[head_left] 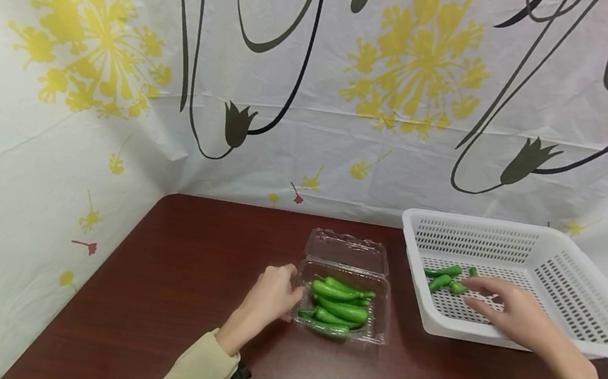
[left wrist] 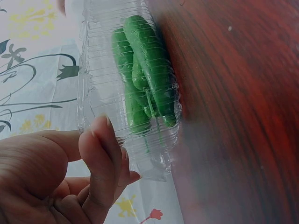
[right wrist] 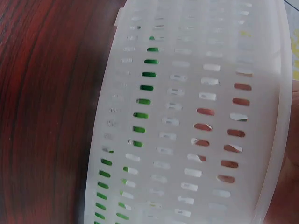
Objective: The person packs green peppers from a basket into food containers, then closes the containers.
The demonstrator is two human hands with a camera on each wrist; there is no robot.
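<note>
A clear plastic clamshell container (head_left: 378, 327) lies with its lid raised back, holding several green peppers (head_left: 342, 310). My left hand (head_left: 267, 293) pinches its left rim between thumb and fingers; the left wrist view shows the fingertips (left wrist: 103, 133) at the container's corner. Over the white basket (head_left: 415, 306), my right hand (head_left: 513, 310) has thumb and fingers spread apart, fingertips close beside a green pepper (head_left: 457, 288). More green peppers (head_left: 440, 282) lie at the basket's left side. Through the slots, the right wrist view shows parts of peppers (right wrist: 148, 74) and of the hand.
Both containers stand on a dark reddish-brown table (head_left: 201, 266). The basket's slotted side wall rises between the right wrist camera and the hand. A white sheet (head_left: 294, 86) with printed flowers hangs behind the table and at its left.
</note>
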